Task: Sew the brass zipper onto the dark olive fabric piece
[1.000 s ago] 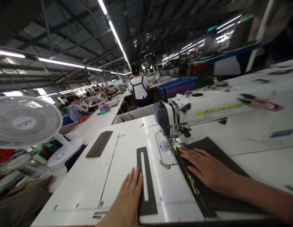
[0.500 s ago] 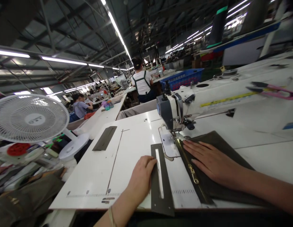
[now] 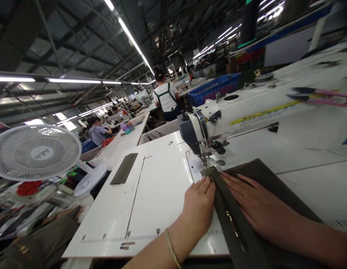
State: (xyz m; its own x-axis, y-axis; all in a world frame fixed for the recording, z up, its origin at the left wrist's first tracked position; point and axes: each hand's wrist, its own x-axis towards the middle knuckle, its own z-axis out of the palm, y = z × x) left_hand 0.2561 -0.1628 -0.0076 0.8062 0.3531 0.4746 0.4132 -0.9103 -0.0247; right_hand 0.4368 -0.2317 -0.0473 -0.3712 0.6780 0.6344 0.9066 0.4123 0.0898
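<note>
A long dark olive slotted strip (image 3: pixel 231 218) lies on the work, its long axis slanting from the needle area at frame centre down to the lower right, where it runs out of the frame. A brass zipper (image 3: pixel 233 228) glints through its slot, and the strip's upper end sits just before the white presser foot (image 3: pixel 208 161). The left hand (image 3: pixel 197 207) stands beside the strip, its closed-up fingers (image 3: pixel 205 184) pressed against the strip's left edge. The right hand (image 3: pixel 263 211) lies flat on a dark olive fabric panel (image 3: pixel 274 179), its fingers (image 3: pixel 235 185) spread wide, right beside the strip. Half a second earlier, the strip lay on the table apart from the zipper; now it covers it. Around them stand a white industrial sewing machine (image 3: pixel 193 134) and its white table (image 3: pixel 151 201), with a second olive strip (image 3: pixel 124 169) at centre left. Pink-handled snips (image 3: pixel 322 97) rest on the machine arm at upper right.
</note>
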